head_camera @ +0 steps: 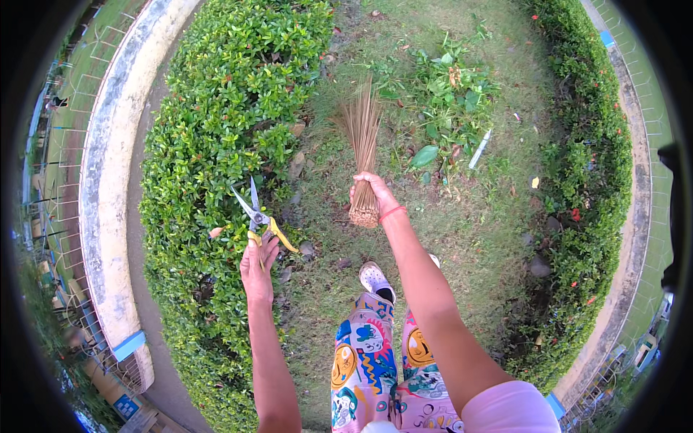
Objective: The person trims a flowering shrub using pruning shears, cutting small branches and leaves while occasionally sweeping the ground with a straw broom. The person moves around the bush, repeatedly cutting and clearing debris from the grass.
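Observation:
My left hand [258, 269] holds a pair of garden shears [260, 217] by a yellow handle, with the blades apart and pointing away from me. The blades stand over the edge of the leafy green hedge [216, 135] on the left. In my right hand [377, 190] is a stick broom [364, 135], a bundle of thin brown ribs gripped near its blunt butt end. Its loose tips fan out ahead, over the grass. My right fingers wrap around the bundle, and a red band circles that wrist.
A heap of cut leaves and stems [455, 92] lies ahead on the grass, beside a pale strip [480, 149]. Another hedge [587, 189] with red flowers runs along the right. Stones [540, 266] edge it. A low curved concrete wall [103, 178] borders the left side.

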Demonstrator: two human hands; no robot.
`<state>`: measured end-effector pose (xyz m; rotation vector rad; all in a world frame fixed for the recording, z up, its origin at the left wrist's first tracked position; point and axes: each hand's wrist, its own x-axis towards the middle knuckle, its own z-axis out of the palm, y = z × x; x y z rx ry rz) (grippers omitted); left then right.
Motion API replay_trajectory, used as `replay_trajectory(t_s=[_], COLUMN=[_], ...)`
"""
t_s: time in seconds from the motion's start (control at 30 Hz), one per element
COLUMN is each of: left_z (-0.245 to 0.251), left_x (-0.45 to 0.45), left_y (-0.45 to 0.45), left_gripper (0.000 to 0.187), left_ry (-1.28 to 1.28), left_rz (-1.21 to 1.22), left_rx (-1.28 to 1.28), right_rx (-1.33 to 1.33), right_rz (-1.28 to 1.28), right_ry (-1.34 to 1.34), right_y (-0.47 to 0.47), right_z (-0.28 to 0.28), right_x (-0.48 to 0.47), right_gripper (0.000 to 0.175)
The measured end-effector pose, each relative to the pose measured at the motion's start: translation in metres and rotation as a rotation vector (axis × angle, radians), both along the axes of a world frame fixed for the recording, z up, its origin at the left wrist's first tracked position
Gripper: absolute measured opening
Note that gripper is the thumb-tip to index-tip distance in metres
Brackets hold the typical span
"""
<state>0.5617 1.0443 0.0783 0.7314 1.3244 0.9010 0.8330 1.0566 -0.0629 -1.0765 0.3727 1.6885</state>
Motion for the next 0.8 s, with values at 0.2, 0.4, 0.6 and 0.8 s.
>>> replay_trajectory(t_s=[0.2,0.4,0.6,0.8], left_z=[-0.006,-0.005,0.008,0.011], left_x=[-0.022,-0.016,-0.011,-0.008], left_y=[0.000,-0.001,0.012,0.015], left_gripper=[0.042,0.042,0.042,0.040], left_ry=[0.031,0.037,0.068,0.046], left_rz=[-0.019,-0.030,-0.081,-0.066], left_rx=[-0.016,-0.038,0.025,0.026], right_rx=[-0.067,-0.050,-0.176,-0.198], right_rz=[-0.036,0.254,0.094,0.047], right_ry=[-0.135,0.364,0.091,0.128], right_y=[-0.094,-0.154,-0.148,-0.184], right_z=[0.051,0.095,0.054,0.097], right_x=[-0.007,-0.057,-0.038,-0.135], right_gripper=[0.016,0.012,0.016,0.020])
